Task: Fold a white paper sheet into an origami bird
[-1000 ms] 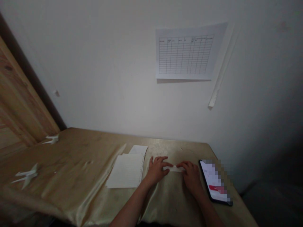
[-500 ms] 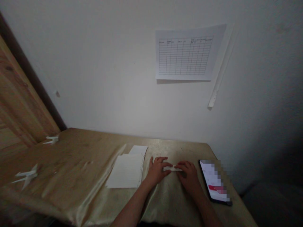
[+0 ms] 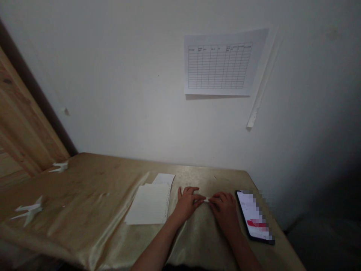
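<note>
Between my fingertips is a small folded piece of white paper (image 3: 207,200), mostly covered by the fingers, low over the table or on it. My left hand (image 3: 188,201) pinches its left end with thumb and index finger, the other fingers spread. At its right end, my right hand (image 3: 223,205) closes thumb and fingers on the paper. Left of my left hand lies a stack of lined paper sheets (image 3: 148,205) with a perforated right edge.
A phone (image 3: 255,218) with a lit screen lies right of my right hand. Two folded white paper planes, one nearer (image 3: 29,210) and one farther (image 3: 59,166), rest at the table's left. A printed table sheet (image 3: 218,64) hangs on the wall. A creased gold cloth (image 3: 113,188) covers the table.
My fingers have closed in along the folded paper, so less of it shows between them. My left thumb and index finger have come together. The view has shifted slightly.
</note>
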Demonstrator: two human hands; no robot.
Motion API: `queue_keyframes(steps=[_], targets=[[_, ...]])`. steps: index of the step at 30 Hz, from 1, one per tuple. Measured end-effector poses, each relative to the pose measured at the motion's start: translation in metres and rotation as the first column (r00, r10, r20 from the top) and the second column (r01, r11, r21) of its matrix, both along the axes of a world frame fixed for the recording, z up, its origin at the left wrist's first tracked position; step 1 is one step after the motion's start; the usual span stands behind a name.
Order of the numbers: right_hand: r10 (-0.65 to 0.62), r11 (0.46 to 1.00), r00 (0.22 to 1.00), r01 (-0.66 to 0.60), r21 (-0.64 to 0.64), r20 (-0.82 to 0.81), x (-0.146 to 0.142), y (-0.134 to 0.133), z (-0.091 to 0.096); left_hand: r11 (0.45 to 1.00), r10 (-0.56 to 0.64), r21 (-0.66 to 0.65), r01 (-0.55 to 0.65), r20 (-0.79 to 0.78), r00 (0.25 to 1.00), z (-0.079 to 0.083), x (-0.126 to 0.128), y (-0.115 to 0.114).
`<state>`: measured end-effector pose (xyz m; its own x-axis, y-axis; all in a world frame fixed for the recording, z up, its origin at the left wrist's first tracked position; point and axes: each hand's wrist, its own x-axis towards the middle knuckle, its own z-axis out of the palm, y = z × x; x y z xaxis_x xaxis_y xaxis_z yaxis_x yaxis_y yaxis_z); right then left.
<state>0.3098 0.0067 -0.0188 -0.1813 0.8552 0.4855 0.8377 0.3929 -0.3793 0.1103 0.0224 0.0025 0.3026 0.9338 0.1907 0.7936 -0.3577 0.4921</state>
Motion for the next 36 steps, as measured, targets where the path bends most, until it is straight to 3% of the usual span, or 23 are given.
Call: queue_keyframes(steps=[6, 11, 16, 21, 27, 36], targets=[[0.005, 1.000, 0.999, -0.005, 0.001, -0.041, -0.002, 0.000, 0.002, 0.999, 0.033, 0.031, -0.035, 0.050, 0.998, 0.005, 0.002, 0.000], [-0.060, 0.998, 0.969, 0.051, -0.043, -0.242, -0.003, 0.002, 0.003, 0.976, 0.146, 0.138, -0.165, 0.139, 0.979, 0.018, 0.005, 0.000], [-0.149, 0.988, 0.869, 0.112, -0.106, -0.471, -0.007, 0.015, 0.016, 0.994, 0.051, 0.087, -0.070, 0.203, 0.978, 0.023, 0.017, 0.007], [-0.127, 0.985, 0.778, 0.025, -0.172, -0.615, -0.015, 0.035, 0.027, 0.996, 0.001, 0.083, -0.035, 0.383, 0.924, 0.018, 0.031, 0.023], [-0.122, 0.985, 0.693, -0.003, -0.172, -0.710, -0.020, 0.042, 0.017, 0.990, 0.014, 0.117, -0.080, 0.486, 0.874, 0.006, 0.039, 0.030], [-0.100, 0.985, 0.686, -0.033, -0.169, -0.720, -0.017, 0.045, 0.001, 0.985, 0.065, 0.105, -0.140, 0.522, 0.850, -0.005, 0.037, 0.030]])
